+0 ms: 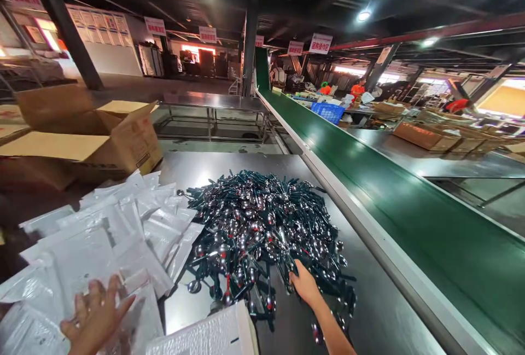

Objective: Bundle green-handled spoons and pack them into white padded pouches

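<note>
On steel warehouse table (381, 311), right hand (304, 284) fingers are buried, grip undeterminable, in heaped slippery, stiff dark-handled metal spoons (262, 223); left hand (96, 316), fingers spread, is pressed on limp, light white plastic pouches (123, 240), best pinched at an edge.

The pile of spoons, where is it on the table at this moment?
In the head view the pile of spoons lies mid-table, between the white bags on its left and the green conveyor belt on its right; the right hand touches its near edge.

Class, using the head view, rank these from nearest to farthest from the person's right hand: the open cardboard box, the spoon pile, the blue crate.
1. Spoon pile: the right hand touches its near edge.
2. Open cardboard box: far left on the table.
3. Blue crate: beyond the green conveyor.
</note>
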A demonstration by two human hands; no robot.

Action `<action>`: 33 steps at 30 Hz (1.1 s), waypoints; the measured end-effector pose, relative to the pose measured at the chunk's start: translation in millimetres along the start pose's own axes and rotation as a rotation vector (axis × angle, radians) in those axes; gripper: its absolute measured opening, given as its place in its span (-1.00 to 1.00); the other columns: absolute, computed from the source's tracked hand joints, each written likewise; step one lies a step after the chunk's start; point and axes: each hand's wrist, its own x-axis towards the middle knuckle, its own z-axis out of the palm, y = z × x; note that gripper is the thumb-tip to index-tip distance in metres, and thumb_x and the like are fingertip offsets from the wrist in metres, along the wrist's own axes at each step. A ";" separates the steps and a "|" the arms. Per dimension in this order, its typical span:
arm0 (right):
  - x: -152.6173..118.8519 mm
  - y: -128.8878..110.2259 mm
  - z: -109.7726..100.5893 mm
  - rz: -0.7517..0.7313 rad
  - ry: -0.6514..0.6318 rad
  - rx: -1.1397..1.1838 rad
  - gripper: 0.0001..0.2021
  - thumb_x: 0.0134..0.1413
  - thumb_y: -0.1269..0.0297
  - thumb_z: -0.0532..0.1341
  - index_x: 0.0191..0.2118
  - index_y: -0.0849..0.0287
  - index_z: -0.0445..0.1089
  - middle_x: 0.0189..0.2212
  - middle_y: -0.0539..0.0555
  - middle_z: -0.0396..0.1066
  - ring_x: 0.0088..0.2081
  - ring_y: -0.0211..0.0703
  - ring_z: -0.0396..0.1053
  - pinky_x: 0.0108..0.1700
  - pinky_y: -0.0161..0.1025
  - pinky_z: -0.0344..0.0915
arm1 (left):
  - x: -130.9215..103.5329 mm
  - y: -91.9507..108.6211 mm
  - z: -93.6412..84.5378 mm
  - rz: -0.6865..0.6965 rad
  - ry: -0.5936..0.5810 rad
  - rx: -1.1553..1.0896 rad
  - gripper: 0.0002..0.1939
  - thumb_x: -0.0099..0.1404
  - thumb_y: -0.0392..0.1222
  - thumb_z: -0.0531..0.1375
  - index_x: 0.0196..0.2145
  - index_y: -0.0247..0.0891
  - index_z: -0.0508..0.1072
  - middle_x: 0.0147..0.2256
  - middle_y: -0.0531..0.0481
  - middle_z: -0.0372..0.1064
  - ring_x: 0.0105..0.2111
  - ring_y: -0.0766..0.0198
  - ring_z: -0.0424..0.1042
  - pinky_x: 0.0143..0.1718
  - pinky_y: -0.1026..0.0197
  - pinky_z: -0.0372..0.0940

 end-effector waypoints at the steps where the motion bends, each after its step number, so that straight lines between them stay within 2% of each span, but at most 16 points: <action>1: -9.6 -1.3 1.1 -0.024 -0.034 0.071 -0.86 0.00 0.34 0.14 -0.25 0.12 0.32 -0.58 -0.09 0.36 -0.38 -0.10 0.43 -0.22 -0.20 0.30 | -3.2 7.5 -5.0 0.001 0.033 -0.019 -0.16 0.26 0.25 -0.30 0.24 -0.39 0.19 0.34 -0.49 -0.15 0.31 -0.42 -0.16 0.14 -0.48 -0.14; 3: -28.5 -5.2 4.1 -0.054 -0.098 0.214 -0.77 -0.03 0.20 0.14 -0.20 0.12 0.30 -0.58 -0.10 0.36 -0.46 -0.12 0.40 -0.33 -0.22 0.30 | -12.9 28.0 -15.2 0.078 0.089 -0.097 -0.18 0.26 0.19 -0.27 0.19 -0.48 0.26 0.34 -0.53 -0.21 0.33 -0.43 -0.25 0.16 -0.47 -0.16; 5: -46.6 -10.3 7.7 -0.068 -0.153 0.338 -0.60 -0.06 0.06 0.17 -0.09 0.13 0.28 -0.53 -0.08 0.40 -0.48 -0.14 0.39 -0.39 -0.23 0.29 | -27.3 53.2 -23.8 0.229 0.072 -0.240 -0.24 0.25 0.15 -0.16 0.14 -0.51 0.32 0.34 -0.52 -0.19 0.34 -0.36 -0.27 0.22 -0.38 -0.15; 6: -55.2 -13.4 9.9 -0.072 -0.175 0.381 -0.53 -0.07 0.01 0.18 -0.04 0.13 0.26 -0.51 -0.07 0.42 -0.48 -0.15 0.39 -0.40 -0.23 0.29 | -35.8 66.3 -26.9 0.288 0.029 -0.330 -0.28 0.23 0.15 -0.10 0.11 -0.46 0.35 0.33 -0.47 -0.13 0.35 -0.32 -0.23 0.25 -0.35 -0.16; 9: -79.8 -25.2 18.0 -0.063 -0.269 0.540 -0.41 -0.13 -0.06 0.28 0.01 0.13 0.25 -0.50 -0.06 0.43 -0.52 -0.21 0.36 -0.45 -0.28 0.26 | -63.8 102.3 -31.9 0.430 -0.221 -0.718 -0.36 0.14 0.19 0.10 0.05 -0.30 0.41 0.30 -0.34 0.05 0.32 -0.17 -0.01 0.30 -0.16 -0.09; 11: -95.9 -34.6 25.9 -0.051 -0.389 0.702 -0.40 -0.18 -0.03 0.38 -0.03 0.13 0.26 -0.53 -0.08 0.41 -0.56 -0.27 0.31 -0.50 -0.33 0.21 | -81.6 121.2 -33.7 0.380 -0.411 -0.989 -0.32 0.05 0.24 0.23 0.04 -0.20 0.41 0.26 -0.28 0.14 0.27 -0.15 0.11 0.28 -0.15 -0.01; 14: -120.6 -47.0 42.3 -0.054 -0.586 0.915 -0.45 -0.18 0.05 0.45 -0.09 0.12 0.28 -0.57 -0.12 0.35 -0.63 -0.38 0.21 -0.57 -0.40 0.12 | -104.0 141.3 -39.5 0.210 -0.766 -1.359 -0.23 -0.03 0.23 0.35 0.07 -0.20 0.37 0.18 -0.30 0.24 0.10 -0.09 0.36 0.17 -0.07 0.19; 17: -142.5 -53.4 62.4 -0.061 -0.719 1.007 -0.56 -0.14 0.08 0.45 -0.20 0.14 0.29 -0.58 -0.12 0.31 -0.66 -0.43 0.16 -0.60 -0.43 0.06 | -119.9 153.3 -51.0 0.038 -0.975 -1.665 -0.28 0.01 0.15 0.37 0.07 -0.18 0.33 0.12 -0.24 0.31 -0.10 0.09 0.49 0.01 0.03 0.32; 20: -157.0 -54.5 80.0 -0.056 -0.762 1.006 -0.58 -0.07 0.10 0.42 -0.16 0.15 0.29 -0.57 -0.10 0.33 -0.64 -0.43 0.19 -0.60 -0.43 0.07 | -128.2 157.0 -63.8 -0.074 -1.013 -1.791 -0.34 0.01 0.07 0.40 0.03 -0.18 0.34 -0.11 -0.11 0.46 -0.30 0.21 0.52 -0.21 0.12 0.39; 23: -164.0 -55.6 89.6 -0.040 -0.774 0.972 -0.50 -0.09 0.09 0.43 -0.08 0.14 0.26 -0.57 -0.10 0.34 -0.65 -0.42 0.19 -0.60 -0.43 0.08 | -128.6 151.8 -72.8 -0.132 -1.032 -1.812 -0.51 0.06 0.04 0.38 -0.13 -0.29 0.45 -0.31 -0.07 0.50 -0.38 0.23 0.50 -0.31 0.18 0.40; 25: -166.5 -57.2 91.6 -0.036 -0.788 0.939 -0.47 -0.12 0.07 0.44 -0.08 0.15 0.26 -0.58 -0.10 0.34 -0.66 -0.42 0.19 -0.61 -0.44 0.07 | -125.3 145.3 -76.2 -0.189 -1.064 -1.839 -0.60 0.04 0.02 0.38 -0.28 -0.34 0.51 -0.38 -0.07 0.50 -0.44 0.26 0.48 -0.37 0.21 0.40; 27: -168.5 -59.1 91.8 -0.035 -0.806 0.897 -0.44 -0.14 0.06 0.44 -0.07 0.17 0.26 -0.59 -0.10 0.34 -0.67 -0.42 0.19 -0.61 -0.44 0.08 | -120.4 138.7 -78.2 -0.247 -1.058 -1.856 -0.64 -0.06 -0.07 0.44 -0.36 -0.35 0.52 -0.44 -0.04 0.50 -0.49 0.29 0.46 -0.43 0.24 0.38; 30: -171.1 -61.1 92.0 -0.033 -0.845 0.873 -0.43 -0.18 0.03 0.45 -0.09 0.18 0.27 -0.60 -0.10 0.34 -0.68 -0.41 0.18 -0.62 -0.43 0.09 | -113.8 132.3 -79.5 -0.293 -1.017 -1.857 -0.64 -0.17 -0.25 0.49 -0.37 -0.36 0.53 -0.48 -0.01 0.50 -0.53 0.32 0.44 -0.47 0.29 0.35; 33: -174.7 -63.7 92.8 -0.027 -0.854 0.878 -0.45 -0.18 0.01 0.44 -0.12 0.16 0.28 -0.60 -0.10 0.33 -0.68 -0.40 0.19 -0.63 -0.42 0.09 | -110.5 133.3 -80.5 -0.324 -0.968 -1.885 -0.68 -0.15 -0.32 0.47 -0.39 -0.34 0.53 -0.52 0.03 0.49 -0.58 0.40 0.39 -0.52 0.37 0.27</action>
